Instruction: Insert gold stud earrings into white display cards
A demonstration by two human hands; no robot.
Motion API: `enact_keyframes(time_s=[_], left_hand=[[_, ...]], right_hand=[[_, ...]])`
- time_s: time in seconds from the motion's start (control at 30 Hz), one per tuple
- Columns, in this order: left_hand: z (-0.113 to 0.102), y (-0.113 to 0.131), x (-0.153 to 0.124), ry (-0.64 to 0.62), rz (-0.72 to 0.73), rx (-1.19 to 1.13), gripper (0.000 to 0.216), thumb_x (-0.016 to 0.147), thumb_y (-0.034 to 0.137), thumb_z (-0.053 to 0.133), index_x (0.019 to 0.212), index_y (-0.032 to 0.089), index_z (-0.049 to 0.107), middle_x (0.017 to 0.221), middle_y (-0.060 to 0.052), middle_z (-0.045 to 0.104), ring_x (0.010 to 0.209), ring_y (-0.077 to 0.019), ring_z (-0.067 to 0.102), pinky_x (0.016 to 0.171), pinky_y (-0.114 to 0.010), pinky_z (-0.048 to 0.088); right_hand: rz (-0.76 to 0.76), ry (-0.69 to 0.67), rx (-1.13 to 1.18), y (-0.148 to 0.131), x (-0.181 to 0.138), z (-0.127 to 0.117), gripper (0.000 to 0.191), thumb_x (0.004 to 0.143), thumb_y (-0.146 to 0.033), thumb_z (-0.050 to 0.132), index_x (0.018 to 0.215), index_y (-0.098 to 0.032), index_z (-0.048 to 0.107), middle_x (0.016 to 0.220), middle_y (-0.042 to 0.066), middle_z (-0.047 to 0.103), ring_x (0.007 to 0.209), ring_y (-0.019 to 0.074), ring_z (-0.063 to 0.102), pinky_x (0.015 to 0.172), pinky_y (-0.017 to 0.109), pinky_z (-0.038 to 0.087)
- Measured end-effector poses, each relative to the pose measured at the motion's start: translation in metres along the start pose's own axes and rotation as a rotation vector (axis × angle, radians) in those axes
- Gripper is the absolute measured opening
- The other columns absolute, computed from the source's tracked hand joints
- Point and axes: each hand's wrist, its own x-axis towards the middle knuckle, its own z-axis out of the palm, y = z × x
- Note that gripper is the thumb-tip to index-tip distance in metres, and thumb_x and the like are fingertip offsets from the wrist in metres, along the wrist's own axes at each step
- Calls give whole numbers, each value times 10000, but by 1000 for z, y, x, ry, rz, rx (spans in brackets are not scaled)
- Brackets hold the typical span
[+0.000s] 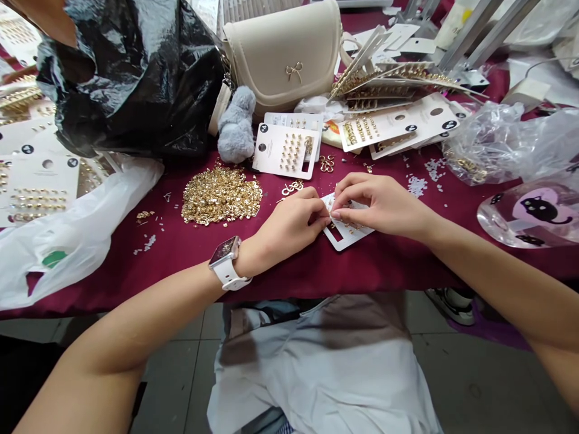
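Note:
A white earring card [342, 243] with small gold studs lies slanted on the table edge, partly covered by both hands. My left hand [289, 226], wearing a watch [225, 256] on a white strap, is closed with thumb and fingertips at the card's left side. From the right, my right hand [384, 205] reaches over the card, thumb and fingers pinched close to the left fingertips. Whatever is in that pinch is too small to make out. Loose gold curled pieces [292, 187] lie just beyond my left hand.
A heap of small gold pieces [221, 196] lies to the left. Behind stand a filled earring card [286, 150], a grey plush toy [236, 125], a cream handbag [284, 51] and a black plastic bag [136, 78]. Tiny clear bits [417, 185] and plastic bags [493, 138] are on the right.

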Motion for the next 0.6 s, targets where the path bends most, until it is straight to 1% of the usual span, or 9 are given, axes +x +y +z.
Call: enact_keyframes(time_s=[0.2, 0.43, 0.6], left_hand=[[0, -1, 0, 27, 21, -24, 127, 765, 71, 672, 653, 113, 632, 687, 21, 505, 633, -67, 473, 592, -190, 362], [1, -2, 0, 24, 43, -27, 122, 773, 78, 654, 661, 119, 633, 704, 14, 528, 635, -71, 485, 589, -191, 369], [1, -3, 0, 19, 57, -29, 117, 775, 78, 651, 664, 114, 631, 713, 8, 534, 639, -72, 488, 586, -187, 373]], right_hand=[[-3, -7, 5, -1, 0, 2, 125, 714, -281, 665, 706, -175, 732, 868, 49, 650, 695, 122, 548, 599, 276, 395], [-9, -16, 42, 1, 2, 2, 148, 708, -295, 662, 696, -164, 728, 851, 48, 640, 645, 104, 514, 572, 273, 378], [-17, -31, 41, 1, 2, 1, 157, 706, -309, 656, 697, -168, 725, 856, 51, 646, 666, 115, 532, 574, 274, 384]])
